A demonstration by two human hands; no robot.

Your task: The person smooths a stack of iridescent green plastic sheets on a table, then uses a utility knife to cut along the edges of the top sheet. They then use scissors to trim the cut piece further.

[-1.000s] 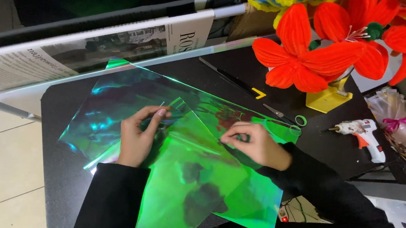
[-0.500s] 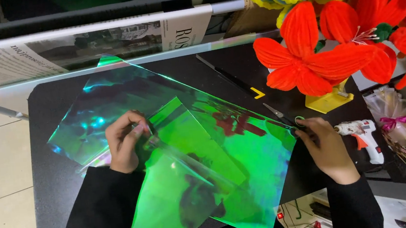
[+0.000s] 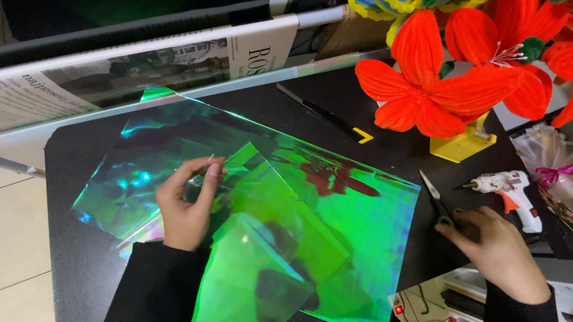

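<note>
- The left hand (image 3: 187, 208) rests on a stack of iridescent green film sheets (image 3: 348, 231), fingers curled, with thumb and fingertips pinching the raised edge of one sheet near the stack's middle.
- The sheets lie spread across a black table (image 3: 74, 255), overlapping at angles; the lowest one reaches the near table edge and hangs slightly past it.
- The right hand (image 3: 498, 249) is on the table to the right of the sheets, fingers closed around the green handles of scissors (image 3: 437, 203).
- The scissors lie flat on the table, blades shut and pointing away from the person, just beside the right edge of the film.
- A white glue gun (image 3: 510, 190) lies just right of the scissors, near the right hand.
- A yellow stand (image 3: 465, 144) beyond the scissors holds large red fuzzy flowers (image 3: 431, 79).
- A newspaper (image 3: 120, 72) lies along the far edge of the table.
- Both arms wear black sleeves (image 3: 147, 304).
</note>
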